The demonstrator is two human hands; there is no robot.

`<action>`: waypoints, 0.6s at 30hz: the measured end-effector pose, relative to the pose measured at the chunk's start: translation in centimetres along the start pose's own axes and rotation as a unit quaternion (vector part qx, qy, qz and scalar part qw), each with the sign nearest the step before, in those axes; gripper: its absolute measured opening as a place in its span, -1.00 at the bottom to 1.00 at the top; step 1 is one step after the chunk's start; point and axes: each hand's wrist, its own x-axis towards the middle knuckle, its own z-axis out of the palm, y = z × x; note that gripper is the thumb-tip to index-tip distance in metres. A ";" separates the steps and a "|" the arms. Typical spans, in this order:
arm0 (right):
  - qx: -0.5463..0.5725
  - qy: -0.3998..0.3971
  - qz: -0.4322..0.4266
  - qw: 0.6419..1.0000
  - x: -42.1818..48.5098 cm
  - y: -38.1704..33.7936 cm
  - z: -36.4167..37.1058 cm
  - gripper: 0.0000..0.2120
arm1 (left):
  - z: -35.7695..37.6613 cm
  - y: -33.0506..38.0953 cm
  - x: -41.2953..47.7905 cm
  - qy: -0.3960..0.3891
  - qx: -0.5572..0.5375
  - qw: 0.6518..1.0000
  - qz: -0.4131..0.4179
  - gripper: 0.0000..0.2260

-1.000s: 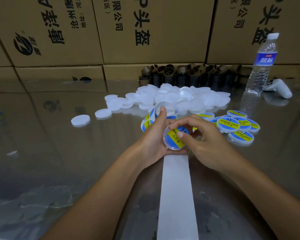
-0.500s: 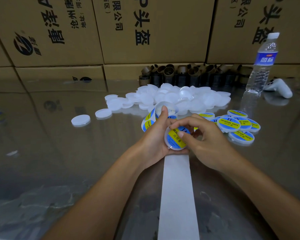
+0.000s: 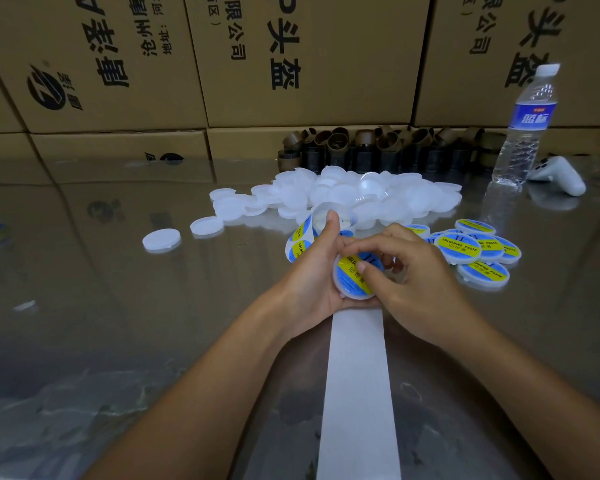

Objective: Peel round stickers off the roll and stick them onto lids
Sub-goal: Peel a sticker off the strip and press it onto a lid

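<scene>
Left hand [image 3: 310, 275] and right hand [image 3: 416, 271] grip the round white plastic lid [image 3: 337, 283]; uneven thumb pressure may crease its blue-and-yellow round sticker [image 3: 349, 280].

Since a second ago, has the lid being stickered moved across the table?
No. The lid stays just above the white backing strip's end, left of the stickered lids.

A white lid [image 3: 354, 295] with a blue-yellow sticker [image 3: 347, 280] stands tilted, before a heap of blank lids [image 3: 343, 195]
</scene>
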 end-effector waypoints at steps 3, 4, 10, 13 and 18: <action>-0.013 0.014 -0.012 1.000 -0.1 -0.2 0.0 -0.72 | 0.0 0.0 0.0 0.002 0.000 1.000 -0.002 -0.32; -0.018 0.017 -0.018 1.000 -0.1 -0.2 0.1 -0.72 | 0.0 0.0 0.0 0.005 -0.002 1.000 -0.003 -0.32; -0.042 0.032 -0.050 0.997 -0.1 0.1 0.3 -0.72 | 0.1 -0.1 0.1 0.017 -0.019 1.000 -0.010 -0.35; -0.052 0.047 -0.055 0.996 -0.1 0.2 0.4 -0.72 | 0.2 -0.2 0.2 0.024 -0.023 0.999 -0.010 -0.36; -0.083 0.074 -0.052 0.992 0.1 0.5 0.4 -0.73 | 0.6 -0.3 0.0 0.021 -0.020 1.000 -0.002 -0.42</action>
